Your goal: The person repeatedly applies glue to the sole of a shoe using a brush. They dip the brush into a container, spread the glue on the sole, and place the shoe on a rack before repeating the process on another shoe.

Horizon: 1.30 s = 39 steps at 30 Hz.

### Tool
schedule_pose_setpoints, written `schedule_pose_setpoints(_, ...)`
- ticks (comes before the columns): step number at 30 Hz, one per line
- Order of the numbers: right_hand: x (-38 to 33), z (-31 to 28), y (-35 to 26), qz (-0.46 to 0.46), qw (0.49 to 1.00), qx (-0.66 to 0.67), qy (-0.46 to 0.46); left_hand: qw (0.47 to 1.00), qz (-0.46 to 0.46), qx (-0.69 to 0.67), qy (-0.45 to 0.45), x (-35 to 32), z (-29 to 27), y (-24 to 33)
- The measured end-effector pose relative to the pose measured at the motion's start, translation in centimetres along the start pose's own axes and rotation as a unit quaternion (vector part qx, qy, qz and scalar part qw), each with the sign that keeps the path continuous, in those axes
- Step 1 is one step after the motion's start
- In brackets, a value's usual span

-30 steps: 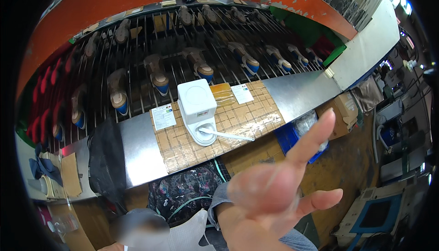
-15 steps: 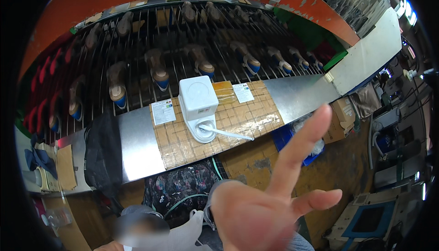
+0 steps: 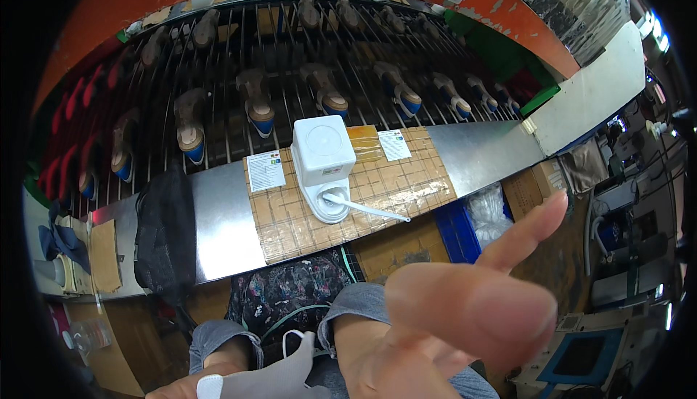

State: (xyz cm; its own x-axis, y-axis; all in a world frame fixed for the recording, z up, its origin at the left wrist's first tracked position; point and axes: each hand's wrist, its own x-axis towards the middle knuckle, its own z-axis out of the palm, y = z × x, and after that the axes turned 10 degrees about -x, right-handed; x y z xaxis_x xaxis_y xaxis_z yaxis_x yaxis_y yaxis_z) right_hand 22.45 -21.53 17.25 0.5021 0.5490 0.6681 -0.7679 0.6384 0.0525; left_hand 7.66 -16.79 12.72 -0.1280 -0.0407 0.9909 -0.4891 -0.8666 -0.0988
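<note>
My right hand (image 3: 457, 326) is raised close to the camera at the lower right. Its index finger and thumb reach out to the right, spread apart, and nothing shows in it. My left hand (image 3: 192, 384) is at the bottom edge, partly cut off. Its fingers are hidden, beside a light grey face mask (image 3: 272, 379) with a white loop. Whether they hold the mask cannot be told. Ahead, a white square-topped container (image 3: 324, 145) stands on the bench. A thin white stick (image 3: 374, 211) leans out of its round front cup.
The metal bench (image 3: 225, 239) carries a cardboard mat (image 3: 406, 177), printed cards and a black bag (image 3: 165, 232). Behind it, a rack of bars (image 3: 290, 58) holds several shoes (image 3: 190, 127). Below are a blue bin (image 3: 459, 228) and a dark patterned bag (image 3: 290, 286).
My right hand has turned and tilted rightward, with its thumb now in front, nearer the camera. The view has shifted slightly, and more of my left hand and the face mask shows.
</note>
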Motion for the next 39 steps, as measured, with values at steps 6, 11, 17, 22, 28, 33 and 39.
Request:
schedule_pose_setpoints(6,0.3,-0.2,0.1,0.018,0.999,-0.03,-0.016,1.0,0.004,0.009,-0.001,0.0,-0.2,0.0)
schedule_pose_setpoints(11,0.7,-0.5,0.3,0.033,0.998,-0.05,-0.036,1.0,0.002,0.013,-0.002,0.1,-0.5,0.1)
schedule_pose_setpoints(17,1.4,-1.2,0.3,0.072,0.988,-0.099,-0.089,1.0,0.003,0.02,0.0,0.1,-0.6,0.4)
schedule_pose_setpoints(22,3.4,-2.0,0.6,0.088,0.903,-0.357,-0.221,1.0,0.007,0.029,0.0,0.4,-1.0,0.9)
schedule_pose_setpoints(28,2.7,0.1,1.8,-0.016,0.547,-0.75,-0.371,0.999,0.011,0.038,-0.006,1.0,-1.1,1.4)
schedule_pose_setpoints(33,1.0,4.6,-3.5,0.112,0.419,-0.857,-0.278,0.998,0.018,0.054,-0.006,1.2,-1.6,1.4)
schedule_pose_setpoints(39,1.5,3.8,-5.9,0.119,0.397,-0.868,-0.272,0.995,0.021,0.096,0.004,1.4,-2.5,1.0)
